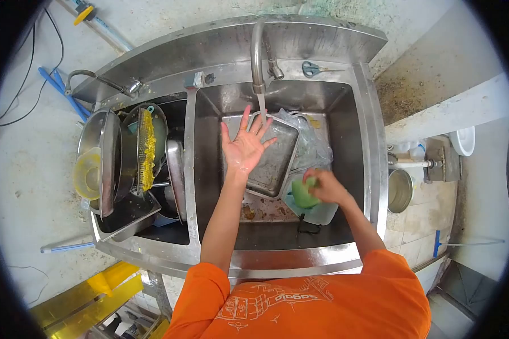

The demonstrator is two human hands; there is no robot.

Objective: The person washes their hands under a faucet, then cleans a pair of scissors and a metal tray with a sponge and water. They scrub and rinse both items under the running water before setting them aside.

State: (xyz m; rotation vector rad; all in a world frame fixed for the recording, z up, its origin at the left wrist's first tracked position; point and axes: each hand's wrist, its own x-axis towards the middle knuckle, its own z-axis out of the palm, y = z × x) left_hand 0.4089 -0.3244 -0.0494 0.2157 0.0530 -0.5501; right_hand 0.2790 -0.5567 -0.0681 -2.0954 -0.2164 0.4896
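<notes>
My left hand [245, 148] is held palm up with spread fingers under the tap [257, 62], and water runs onto its fingertips. Nothing is in it. Over the right part of the sink basin [345, 141], my right hand [322, 186] grips a green sponge-like item [304, 193], slightly blurred. Beneath that item lies a pale green translucent container [324, 213]. A rectangular metal tray [260, 175] rests in the basin below my left hand, with a clear plastic bag [311, 144] beside it on the right.
The left basin holds stacked pans, a yellow strainer [87, 174] and a rack with yellow bits [147, 150]. Scissors [311, 69] lie on the back ledge, right of the tap. A metal pot [400, 191] stands at the right, beyond the sink edge.
</notes>
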